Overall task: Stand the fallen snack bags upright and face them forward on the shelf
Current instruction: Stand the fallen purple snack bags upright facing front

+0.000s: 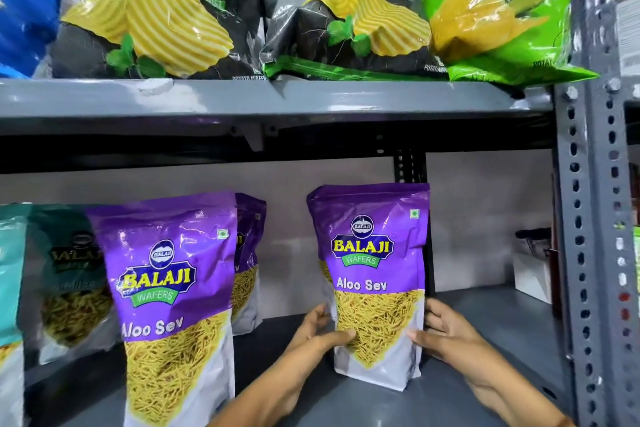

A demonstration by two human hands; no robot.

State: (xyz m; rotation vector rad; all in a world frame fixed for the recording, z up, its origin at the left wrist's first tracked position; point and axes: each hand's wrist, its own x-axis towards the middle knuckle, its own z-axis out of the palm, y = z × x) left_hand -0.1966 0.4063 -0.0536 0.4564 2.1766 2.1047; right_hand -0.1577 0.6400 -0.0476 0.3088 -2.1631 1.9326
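From my seat I see the lower shelf (485,374), grey metal, with a row of pouches on it. At its far left edge a teal pouch (10,288) is cut off by the frame, and just beside it, set further back, a darker teal Balaji pouch (74,274) stands upright but blurred. Next comes a purple Aloo Sev pouch (173,305) close to the shelf's front edge, upright, label toward me; a second purple pouch (247,263) stands behind it, mostly hidden.

Right of the shelf's middle stands the held Aloo Sev pouch (375,284), upright on its base, printed face forward, well apart from the near one. My left hand (318,329) presses the pouch's left edge, thumb across the lower front and the fingers behind. My right hand (440,333) presses the right edge, thumb on the front and the fingers curled round the side. So both hands are clamped on this one pouch, one to each side of it.

Toward the back right corner a small white box (533,274) sits by the perforated upright post (585,218).

On the upper shelf (242,100), left to right: a blue bag (24,3) at the edge, two black bags of ridged chips (156,10) and (343,10) leaning forward, and a green bag (495,10) overhanging the front edge by the post.
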